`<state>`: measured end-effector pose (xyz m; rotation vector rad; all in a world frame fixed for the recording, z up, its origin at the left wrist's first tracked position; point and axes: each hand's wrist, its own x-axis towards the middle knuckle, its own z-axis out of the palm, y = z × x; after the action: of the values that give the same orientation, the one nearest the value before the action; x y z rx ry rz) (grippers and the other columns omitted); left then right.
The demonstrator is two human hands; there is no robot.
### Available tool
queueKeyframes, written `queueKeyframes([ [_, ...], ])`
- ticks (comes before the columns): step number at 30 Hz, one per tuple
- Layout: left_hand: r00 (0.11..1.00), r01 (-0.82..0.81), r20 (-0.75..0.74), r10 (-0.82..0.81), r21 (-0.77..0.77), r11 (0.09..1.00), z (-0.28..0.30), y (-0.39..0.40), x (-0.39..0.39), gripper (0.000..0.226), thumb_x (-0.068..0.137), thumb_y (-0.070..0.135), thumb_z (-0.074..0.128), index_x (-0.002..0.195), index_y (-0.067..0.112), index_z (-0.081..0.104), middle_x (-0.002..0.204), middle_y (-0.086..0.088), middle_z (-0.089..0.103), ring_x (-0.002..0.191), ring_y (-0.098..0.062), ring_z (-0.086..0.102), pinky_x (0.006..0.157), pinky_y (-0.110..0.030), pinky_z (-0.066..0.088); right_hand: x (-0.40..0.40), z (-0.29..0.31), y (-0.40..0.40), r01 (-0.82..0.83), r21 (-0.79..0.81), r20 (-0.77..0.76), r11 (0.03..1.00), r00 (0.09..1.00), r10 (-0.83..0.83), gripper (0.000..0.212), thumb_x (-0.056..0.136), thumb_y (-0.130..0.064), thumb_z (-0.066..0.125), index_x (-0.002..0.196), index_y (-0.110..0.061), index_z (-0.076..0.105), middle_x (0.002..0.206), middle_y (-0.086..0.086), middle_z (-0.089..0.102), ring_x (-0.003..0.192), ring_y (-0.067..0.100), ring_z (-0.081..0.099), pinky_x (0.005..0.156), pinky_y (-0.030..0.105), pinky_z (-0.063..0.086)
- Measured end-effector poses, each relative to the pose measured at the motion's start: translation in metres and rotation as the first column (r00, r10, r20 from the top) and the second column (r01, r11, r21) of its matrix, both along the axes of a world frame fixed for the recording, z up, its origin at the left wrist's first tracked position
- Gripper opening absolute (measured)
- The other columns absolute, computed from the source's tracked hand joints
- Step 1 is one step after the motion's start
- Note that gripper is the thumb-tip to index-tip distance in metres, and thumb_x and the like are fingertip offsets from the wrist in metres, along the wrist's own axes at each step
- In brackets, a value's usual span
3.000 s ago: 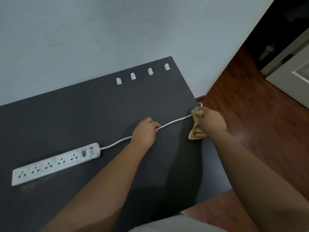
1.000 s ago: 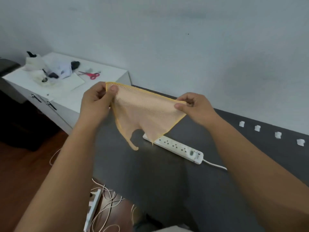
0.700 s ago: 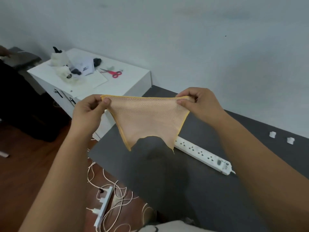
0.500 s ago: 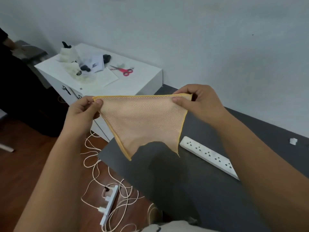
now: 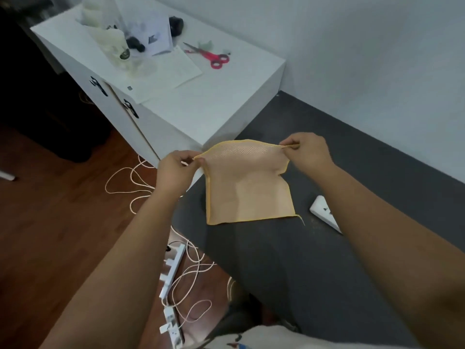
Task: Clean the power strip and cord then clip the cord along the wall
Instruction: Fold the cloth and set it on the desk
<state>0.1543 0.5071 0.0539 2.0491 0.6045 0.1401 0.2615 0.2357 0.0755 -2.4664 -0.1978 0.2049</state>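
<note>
An orange mesh cloth [image 5: 247, 187] hangs spread between my hands above the left end of the dark grey table [image 5: 289, 260]. My left hand [image 5: 176, 170] pinches its upper left corner and my right hand [image 5: 308, 153] pinches its upper right corner. The cloth's lower edge rests near the tabletop. Only the left end of the white power strip [image 5: 324, 214] shows on the table, right of the cloth; my right forearm hides the rest. Its cord and the wall clips are out of view.
A white cabinet [image 5: 201, 107] stands left of the table, with red scissors [image 5: 210, 56], papers and small items on it. On the wooden floor [image 5: 50, 222] below lie another power strip [image 5: 172, 270] and tangled white cords [image 5: 133, 182].
The cord was released and the cloth opened out with both hands. It went from hanging as a triangle to a squarer sheet. The view swung left and down, away from the strip and clips.
</note>
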Motion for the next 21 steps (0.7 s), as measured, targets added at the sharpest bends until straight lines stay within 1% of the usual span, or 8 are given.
queueKeyframes([
  [3,0.993,0.117,-0.033,-0.115,0.066,0.991,-0.02,-0.006,-0.015,0.012,0.084,0.03,0.071,0.092,0.035,0.077,0.081,0.009,0.07,0.066,-0.011,0.061,0.063,-0.025,0.048,-0.011,-0.019,-0.007,0.019,-0.019,-0.044,1.0,0.999,-0.02,0.019,0.084,-0.012,0.062,0.096,-0.018,0.075,0.099,-0.004,0.073,0.087,0.005,0.059,0.079,0.018,0.041],
  [7,0.968,0.227,-0.138,-0.209,0.125,0.966,-0.044,-0.009,-0.041,0.018,0.084,0.026,0.071,0.101,0.031,0.076,0.087,0.005,0.073,0.072,-0.006,0.064,0.073,-0.031,0.057,-0.037,-0.046,-0.024,0.053,-0.003,-0.135,0.999,0.989,-0.052,0.019,0.083,-0.009,0.063,0.095,-0.016,0.076,0.1,-0.003,0.072,0.086,0.007,0.06,0.077,0.017,0.04],
  [9,0.953,0.272,-0.185,-0.24,0.173,0.947,-0.053,-0.008,-0.051,0.021,0.084,0.022,0.071,0.102,0.031,0.075,0.088,0.005,0.072,0.071,0.0,0.06,0.071,-0.025,0.054,-0.049,-0.058,-0.032,0.053,-0.025,-0.145,0.998,0.988,-0.056,0.02,0.082,-0.007,0.063,0.094,-0.017,0.075,0.102,-0.003,0.07,0.085,0.008,0.058,0.078,0.016,0.039],
  [11,0.937,0.317,-0.217,-0.272,0.206,0.926,-0.06,-0.008,-0.06,0.024,0.084,0.018,0.07,0.103,0.032,0.075,0.092,0.006,0.072,0.073,-0.001,0.058,0.067,-0.015,0.046,-0.061,-0.069,-0.039,0.046,-0.025,-0.144,0.999,0.988,-0.05,0.02,0.079,-0.005,0.064,0.091,-0.017,0.075,0.102,-0.002,0.07,0.088,0.011,0.061,0.081,0.017,0.04],
  [13,0.911,0.383,-0.26,-0.321,0.241,0.892,-0.065,-0.008,-0.065,0.026,0.085,0.016,0.068,0.104,0.03,0.075,0.095,0.007,0.071,0.08,-0.006,0.058,0.067,-0.013,0.041,-0.072,-0.077,-0.043,0.04,-0.013,-0.143,0.999,0.989,-0.042,0.021,0.078,-0.003,0.065,0.088,-0.017,0.076,0.104,-0.003,0.069,0.094,0.013,0.063,0.083,0.015,0.041],
  [15,0.888,0.435,-0.283,-0.362,0.269,0.859,-0.067,-0.009,-0.068,0.025,0.085,0.014,0.067,0.105,0.027,0.075,0.097,0.006,0.071,0.084,-0.009,0.06,0.07,-0.016,0.042,-0.079,-0.083,-0.045,0.016,-0.011,-0.147,1.0,0.989,-0.017,0.019,0.078,-0.003,0.066,0.088,-0.016,0.076,0.107,-0.004,0.068,0.095,0.01,0.061,0.081,0.01,0.04],
  [18,0.895,0.43,-0.263,-0.36,0.295,0.854,-0.068,-0.008,-0.068,0.024,0.084,0.012,0.067,0.103,0.024,0.076,0.095,0.004,0.071,0.087,-0.015,0.064,0.075,-0.024,0.048,-0.084,-0.084,-0.043,-0.021,0.008,-0.127,1.0,0.992,0.022,0.017,0.078,-0.005,0.068,0.088,-0.015,0.076,0.109,-0.006,0.066,0.091,0.01,0.061,0.072,0.002,0.039],
  [21,0.921,0.382,-0.21,-0.329,0.317,0.868,-0.069,-0.005,-0.068,0.024,0.081,0.008,0.069,0.099,0.021,0.078,0.092,0.002,0.071,0.082,-0.014,0.063,0.074,-0.023,0.048,-0.089,-0.083,-0.039,-0.032,0.044,-0.064,0.999,0.997,0.035,0.016,0.076,-0.003,0.069,0.086,-0.014,0.076,0.105,-0.005,0.066,0.085,0.02,0.064,0.07,0.004,0.04],
])
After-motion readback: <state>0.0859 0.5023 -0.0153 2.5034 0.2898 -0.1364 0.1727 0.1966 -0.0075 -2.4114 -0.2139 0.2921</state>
